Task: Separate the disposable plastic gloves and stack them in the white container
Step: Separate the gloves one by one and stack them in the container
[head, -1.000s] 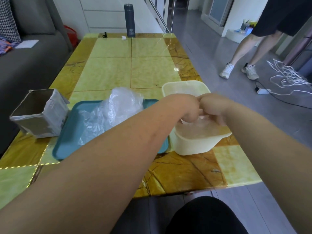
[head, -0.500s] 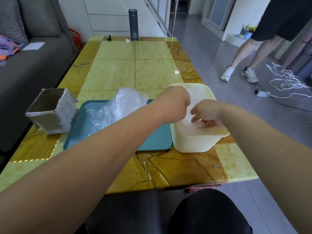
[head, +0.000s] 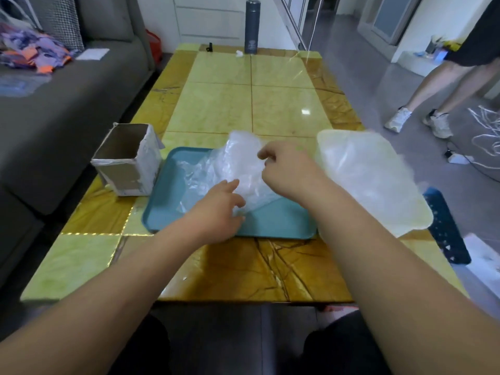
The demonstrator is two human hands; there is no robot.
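A crumpled pile of clear plastic gloves (head: 232, 169) lies on a teal tray (head: 276, 223) in the middle of the table. My left hand (head: 219, 212) reaches onto the pile's near edge with its fingers loosely spread and touching the plastic. My right hand (head: 286, 169) is over the pile's right side, its fingertips curled and pinching the plastic near the top. The white container (head: 400, 209) stands to the right of the tray with clear gloves lying flat inside it.
An open cardboard box (head: 127, 161) stands left of the tray. A dark flask (head: 251, 27) is at the table's far end. A grey sofa (head: 54, 104) runs along the left. A person's legs (head: 433, 90) and white cables are on the floor at right.
Both hands have left the white container and moved left to the glove pile on the tray. The camera has tilted, so the table sits lower in view.
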